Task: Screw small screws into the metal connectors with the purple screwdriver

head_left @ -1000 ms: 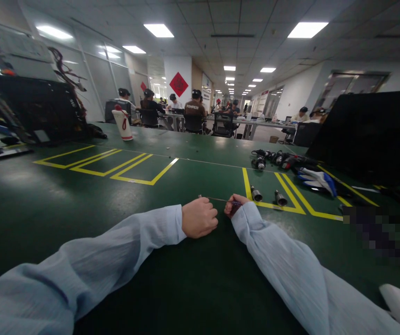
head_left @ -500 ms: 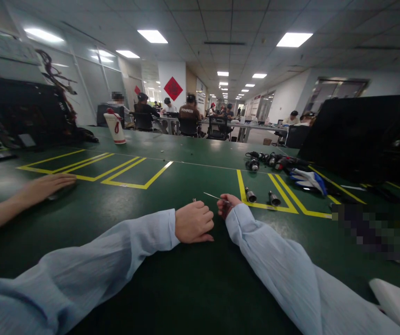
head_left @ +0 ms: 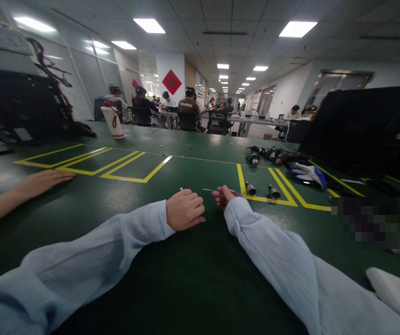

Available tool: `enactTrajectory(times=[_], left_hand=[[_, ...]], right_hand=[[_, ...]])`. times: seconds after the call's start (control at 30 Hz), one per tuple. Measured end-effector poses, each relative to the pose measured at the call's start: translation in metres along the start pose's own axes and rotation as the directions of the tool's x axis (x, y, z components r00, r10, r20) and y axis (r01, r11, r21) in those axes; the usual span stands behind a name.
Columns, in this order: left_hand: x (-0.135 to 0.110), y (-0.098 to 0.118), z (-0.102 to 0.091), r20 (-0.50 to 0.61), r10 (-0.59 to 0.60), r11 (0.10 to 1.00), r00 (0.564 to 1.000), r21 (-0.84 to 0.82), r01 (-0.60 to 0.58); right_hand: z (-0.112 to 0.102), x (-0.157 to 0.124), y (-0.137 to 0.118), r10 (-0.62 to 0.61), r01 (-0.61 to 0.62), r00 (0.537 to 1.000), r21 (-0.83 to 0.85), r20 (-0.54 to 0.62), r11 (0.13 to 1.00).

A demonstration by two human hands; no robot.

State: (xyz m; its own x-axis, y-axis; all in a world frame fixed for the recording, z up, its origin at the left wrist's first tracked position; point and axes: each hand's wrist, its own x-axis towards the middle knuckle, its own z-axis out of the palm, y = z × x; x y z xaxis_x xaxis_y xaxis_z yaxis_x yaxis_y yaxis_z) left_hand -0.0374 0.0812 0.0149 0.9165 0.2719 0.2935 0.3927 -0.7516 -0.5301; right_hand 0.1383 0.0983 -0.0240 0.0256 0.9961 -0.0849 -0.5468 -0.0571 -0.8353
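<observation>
Right hand [head_left: 224, 197] clamped on slim screwdriver [head_left: 236, 193], shaft toward left hand [head_left: 186, 210], presumably for tip control. Left hand closed around mostly hidden metal part [head_left: 181, 189]. Both over desk [head_left: 200, 170], short of far edge. Yellow tape [head_left: 240, 179] apparently allots place to metal sockets [head_left: 250, 189].

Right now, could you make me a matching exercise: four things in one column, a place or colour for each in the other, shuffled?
Things:
1. Cup
2. Rod
3. Tape
4. Glove

Place or colour:
A. yellow
B. blue and white
C. in your right hand
D. white and red

Pairs: 1-D, 2-C, 3-A, 4-B
</observation>
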Motion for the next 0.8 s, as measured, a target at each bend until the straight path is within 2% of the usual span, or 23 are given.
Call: enactTrajectory(times=[0.13, 0.2, 0.33, 0.43, 0.53, 0.63, 0.73, 0.8], left_hand=[[-0.013, -0.006, 0.003, 0.001, -0.025, 0.999, 1.0, -0.021, 0.025], [-0.017, -0.007, 0.003, 0.02, 0.0, 1.0, 1.0, -0.021, 0.0], [-0.016, -0.006, 0.002, 0.07, 0.1, 0.995, 0.993, -0.027, -0.098], [-0.016, -0.005, 0.002, 0.053, 0.079, 0.996, 0.995, -0.036, -0.078], [-0.019, -0.006, 0.005, 0.013, -0.076, 0.992, 0.997, -0.096, 0.077], [-0.026, -0.01, 0.009, 0.008, -0.291, 0.926, 0.957, -0.247, 0.284], [-0.034, -0.011, 0.011, 0.043, -0.468, 0.782, 0.883, -0.445, 0.437], [-0.04, -0.009, 0.01, 0.067, -0.562, 0.677, 0.825, -0.536, 0.505]], right_hand=[[0.003, 0.001, -0.004, 0.038, -0.037, 0.996, 0.017, -0.084, 0.999], [0.003, 0.001, -0.005, 0.061, -0.06, 0.993, 0.009, -0.103, 0.998], [0.002, 0.002, -0.005, 0.059, -0.06, 0.994, -0.001, -0.089, 0.998], [0.0, 0.001, -0.004, 0.03, -0.032, 0.997, -0.021, -0.066, 0.999], [-0.001, -0.001, -0.003, -0.029, 0.028, 0.999, -0.039, -0.025, 0.999], [0.0, -0.001, -0.004, -0.04, 0.041, 0.999, -0.036, 0.034, 0.999], [0.003, -0.003, -0.007, 0.098, -0.089, 0.984, -0.062, 0.146, 0.994], [0.004, -0.009, -0.008, 0.224, -0.195, 0.946, -0.137, 0.235, 0.971]])
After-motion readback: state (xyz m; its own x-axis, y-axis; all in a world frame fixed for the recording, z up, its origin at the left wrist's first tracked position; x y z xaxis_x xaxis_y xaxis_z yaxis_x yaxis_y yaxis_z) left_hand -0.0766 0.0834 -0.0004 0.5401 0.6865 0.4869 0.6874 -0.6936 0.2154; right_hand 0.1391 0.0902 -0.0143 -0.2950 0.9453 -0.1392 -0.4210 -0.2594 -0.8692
